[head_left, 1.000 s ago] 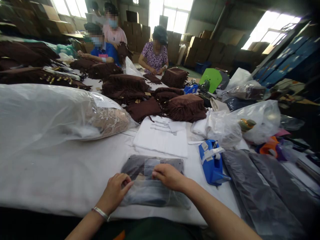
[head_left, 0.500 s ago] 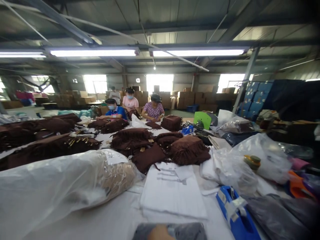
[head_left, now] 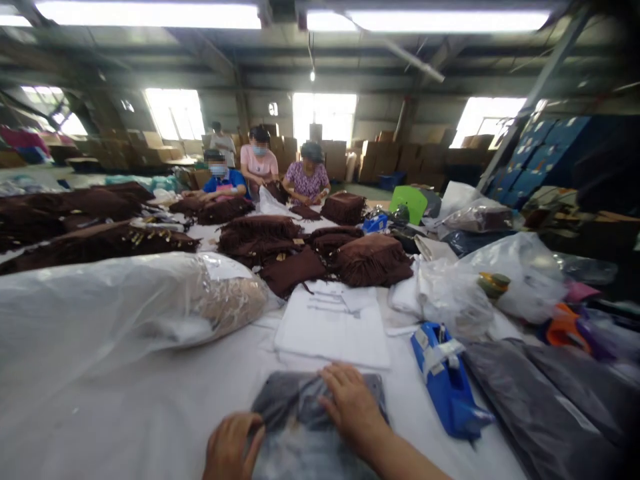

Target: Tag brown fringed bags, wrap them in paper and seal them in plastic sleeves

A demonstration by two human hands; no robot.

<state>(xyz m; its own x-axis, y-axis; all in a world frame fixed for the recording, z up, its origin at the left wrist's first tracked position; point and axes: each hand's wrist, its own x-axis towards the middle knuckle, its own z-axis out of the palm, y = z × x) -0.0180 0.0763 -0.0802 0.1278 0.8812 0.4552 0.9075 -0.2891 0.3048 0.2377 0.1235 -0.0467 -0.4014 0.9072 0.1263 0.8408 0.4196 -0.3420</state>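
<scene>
A dark grey garment in a clear plastic bag [head_left: 295, 408] lies on the white table [head_left: 150, 413] right in front of me. My right hand [head_left: 353, 403] rests flat on top of the bag, fingers stretched forward. At the bag's near left edge, my left hand [head_left: 231, 448] is curled with its fingers gripping the plastic; only part of that hand shows at the frame's bottom.
A blue tape dispenser [head_left: 445, 380] lies right of the bag, then a stack of grey bagged garments [head_left: 550, 407]. White folded sheets [head_left: 333, 323] sit beyond, a big clear bag [head_left: 100, 313] at left. Brown fringed pieces [head_left: 370, 259] cover the table's middle. Several people [head_left: 306, 180] work at the far end.
The camera tipped up to the ceiling and came partway back down. My right hand has shifted from pinching the bag's edge to lying flat on it.
</scene>
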